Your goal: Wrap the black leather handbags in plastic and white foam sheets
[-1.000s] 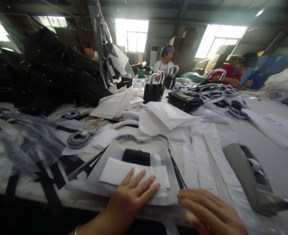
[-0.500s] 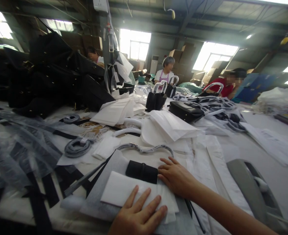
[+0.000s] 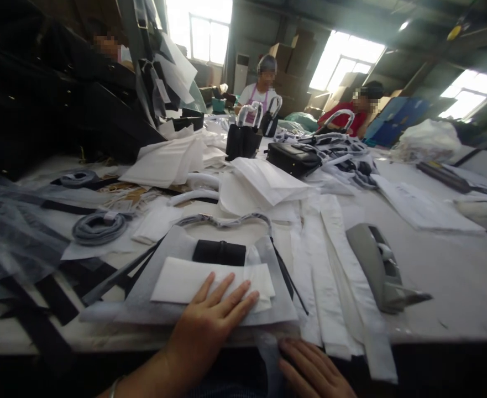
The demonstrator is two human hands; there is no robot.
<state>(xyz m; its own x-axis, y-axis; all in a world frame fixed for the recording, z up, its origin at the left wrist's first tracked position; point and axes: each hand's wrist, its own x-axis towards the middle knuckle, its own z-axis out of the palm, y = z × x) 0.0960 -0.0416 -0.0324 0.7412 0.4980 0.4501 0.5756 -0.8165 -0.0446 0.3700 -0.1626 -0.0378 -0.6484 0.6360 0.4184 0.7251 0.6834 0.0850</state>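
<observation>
My left hand (image 3: 216, 312) lies with fingers spread on a folded white sheet (image 3: 171, 282). Beneath that sheet is a black bag, mostly covered by translucent wrapping paper (image 3: 137, 304); its black closure strap (image 3: 219, 252) shows above the white sheet. The wrapped bag handle (image 3: 222, 221) curves out at the far side. At the table's front edge, my right hand (image 3: 312, 367) has its fingers together, closed at the edge of a hanging translucent sheet (image 3: 269, 354); its thumb is hidden.
A grey tape dispenser (image 3: 371, 265) stands right of long white strips (image 3: 324, 276). Coiled wrapped straps (image 3: 100, 228) and plastic-covered black straps (image 3: 56, 298) lie left. White sheets (image 3: 263, 182) and black bags (image 3: 293, 159) are farther back. Several people sit or stand beyond.
My right hand has left the bag's closure strap and come down to the table's front edge. My left hand stays on the white sheet. The view has tilted down and turned right.
</observation>
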